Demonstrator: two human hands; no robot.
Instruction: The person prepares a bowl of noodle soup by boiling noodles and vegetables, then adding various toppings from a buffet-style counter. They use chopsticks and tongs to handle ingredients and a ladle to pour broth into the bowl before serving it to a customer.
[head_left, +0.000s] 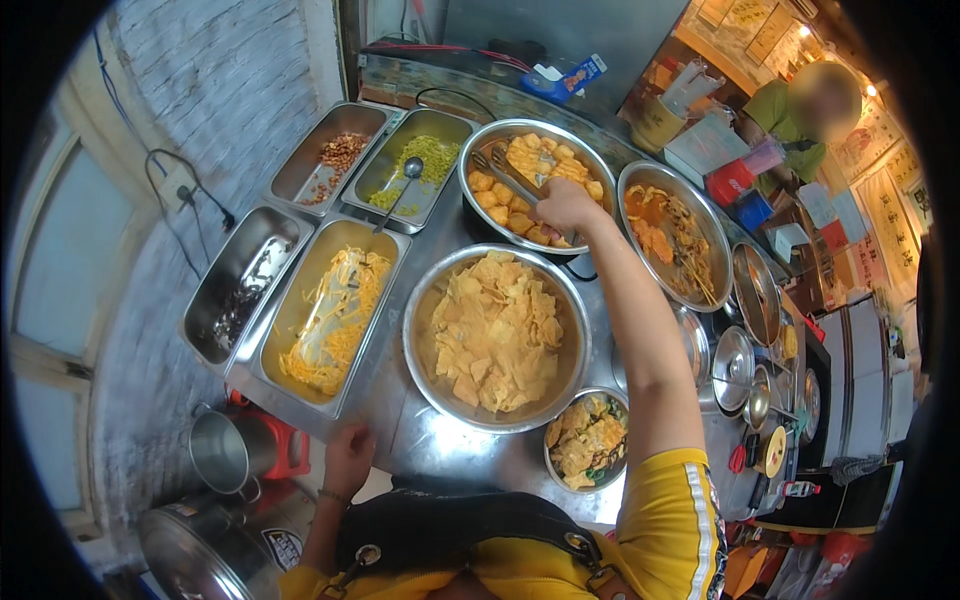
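Observation:
My right hand (564, 205) grips a pair of metal tongs (516, 177) over a round steel pot (466, 210) of fried tofu puffs (501, 213). The tongs' ends lie at the tofu on the pot's left side; whether they pinch a piece I cannot tell. My left hand (349, 454) hangs by the table's front edge, its fingers curled and nothing visible in them. Between my hands stands a large steel basin (417, 370) of thin fried crisps (495, 330). A small bowl (553, 466) of greens topped with crisps (592, 439) sits below my right forearm.
At left stand steel trays of peanuts (343, 153), chopped green vegetable (431, 157) with a spoon (411, 168), yellow shreds (337, 315) and dark shreds (244, 300). Right of the pot is a basin (724, 262) of skewers in red broth. A person (795, 127) is beyond the counter.

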